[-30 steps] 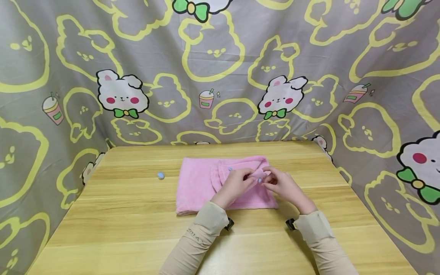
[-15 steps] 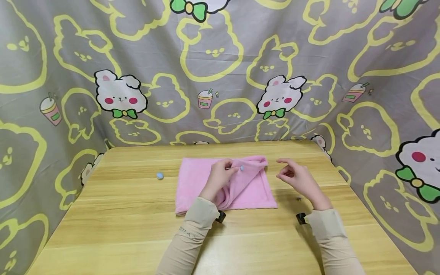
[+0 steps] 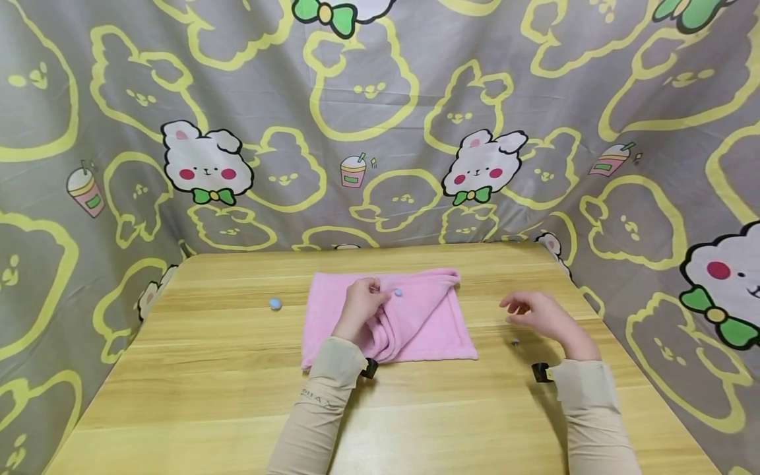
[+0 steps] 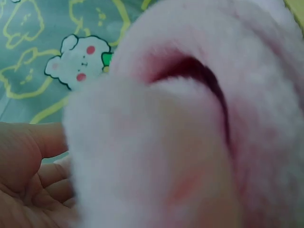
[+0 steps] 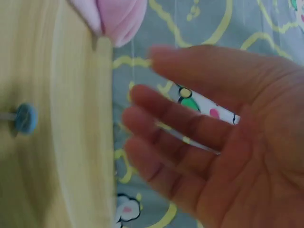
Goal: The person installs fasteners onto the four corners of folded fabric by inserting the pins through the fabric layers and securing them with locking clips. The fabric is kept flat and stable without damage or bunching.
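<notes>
A fluffy pink cloth (image 3: 341,300) lies folded on the table, its right part drawn over diagonally into layered folds. My left hand (image 3: 360,307) pinches a fold of it near the middle. Right by those fingertips, a small blue cap (image 3: 398,292) sits on the fabric. Up close in the left wrist view, the thick pink fold (image 4: 142,142) covers part of the hand's fingers. My right hand (image 3: 543,316) is held over the table to the right of the cloth, fingers loosely bent and holding nothing. Below it is a pin with a round blue head (image 5: 26,118) and a thin metal stem.
Another small blue oval piece (image 3: 276,304) rests on the wooden table (image 3: 196,396), left of the cloth. A grey curtain (image 3: 267,99) with yellow outlines and white bunnies hangs behind the table and along both sides.
My right hand has let go of the cloth and moved right, away from it. My left hand has shifted left with the pinched fold, and the pin on the right has come into sight.
</notes>
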Demonstrator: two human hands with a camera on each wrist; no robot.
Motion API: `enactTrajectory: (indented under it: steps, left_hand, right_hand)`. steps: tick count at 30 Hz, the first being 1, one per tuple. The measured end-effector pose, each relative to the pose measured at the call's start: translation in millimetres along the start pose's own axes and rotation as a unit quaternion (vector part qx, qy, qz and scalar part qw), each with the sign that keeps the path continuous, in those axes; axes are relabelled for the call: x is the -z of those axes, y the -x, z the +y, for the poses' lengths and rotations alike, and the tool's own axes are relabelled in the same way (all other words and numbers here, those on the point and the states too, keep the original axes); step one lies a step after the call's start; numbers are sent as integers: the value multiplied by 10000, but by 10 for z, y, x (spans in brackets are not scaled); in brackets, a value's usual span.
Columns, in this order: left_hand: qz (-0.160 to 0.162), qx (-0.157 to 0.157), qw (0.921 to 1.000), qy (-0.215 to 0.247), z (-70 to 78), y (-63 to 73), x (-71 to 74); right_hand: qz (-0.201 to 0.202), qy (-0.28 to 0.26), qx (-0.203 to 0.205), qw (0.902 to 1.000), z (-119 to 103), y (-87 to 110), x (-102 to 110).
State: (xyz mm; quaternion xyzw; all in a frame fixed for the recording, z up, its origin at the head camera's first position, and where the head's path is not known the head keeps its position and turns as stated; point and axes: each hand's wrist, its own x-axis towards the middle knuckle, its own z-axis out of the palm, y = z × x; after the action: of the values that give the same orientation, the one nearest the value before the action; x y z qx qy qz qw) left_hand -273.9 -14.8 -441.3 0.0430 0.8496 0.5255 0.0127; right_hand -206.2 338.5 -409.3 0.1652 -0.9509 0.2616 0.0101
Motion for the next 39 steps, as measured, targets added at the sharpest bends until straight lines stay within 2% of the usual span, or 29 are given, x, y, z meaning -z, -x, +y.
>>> enactTrajectory:
  steps: [4,8,11,17,22,30,39]
  left_hand:
    - [-10,257,9996,126,-24,-18,9]
    - [27,287,9996,60,-12,-22,46]
    - [104,112,9998,-116,5,-24,96]
    - [169,-185,9996,-160,57,-14,213]
    - [206,-256,9994,-98,100,7,262]
    - [157,-345,9991,-187,126,21,282]
    - [105,-527,9985,-82,204,53,279]
  right_hand:
    - [-905,-330,48,9953,157,33,-38]
    - [-1834,-1163,66,9761,303,42,-109]
    - [-2173,-1527,136,9640,368,41,-156]
    - [-2207,-1462,137,9642,390,37,-205]
    - [-2119,-1110,-123,9709,357,27,-227]
    - [-1670,-449,-692,9825,269,30,-234]
    - [-1286,-99,-949,9871,272,11,-264]
